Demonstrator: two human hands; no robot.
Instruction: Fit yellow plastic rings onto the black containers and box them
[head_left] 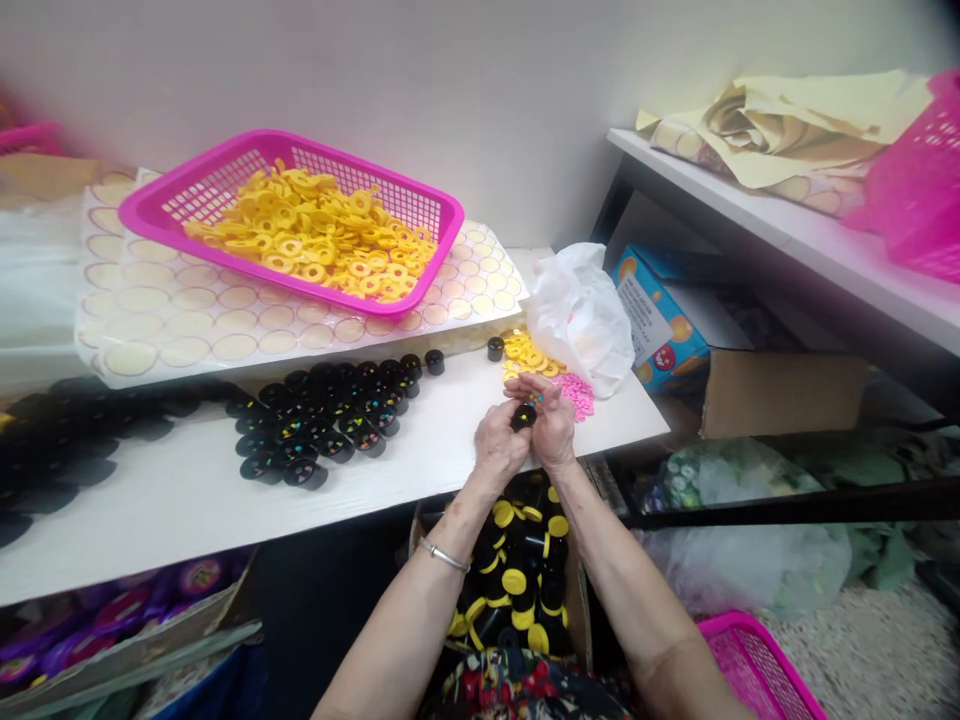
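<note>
Over the front edge of the white table, my two hands are close together. My left hand [501,440] is closed around a small black round container [523,416]. My right hand [553,425] is cupped against it, fingers curled, with small coloured pieces [537,399] showing in it. Just beyond the fingers lie a pile of yellow rings [531,352] and a heap of tiny pink pieces [577,396]. To the left, several rows of black containers [322,415] stand on the table, many with coloured bits inside.
A pink basket [405,300] full of yellow rings rests on patterned sheets [247,345] at the back. A white plastic bag [581,310] and a blue carton [660,320] are at right. Below my hands, a box holds black containers with yellow lids [514,582]. A shelf [750,215] juts in at right.
</note>
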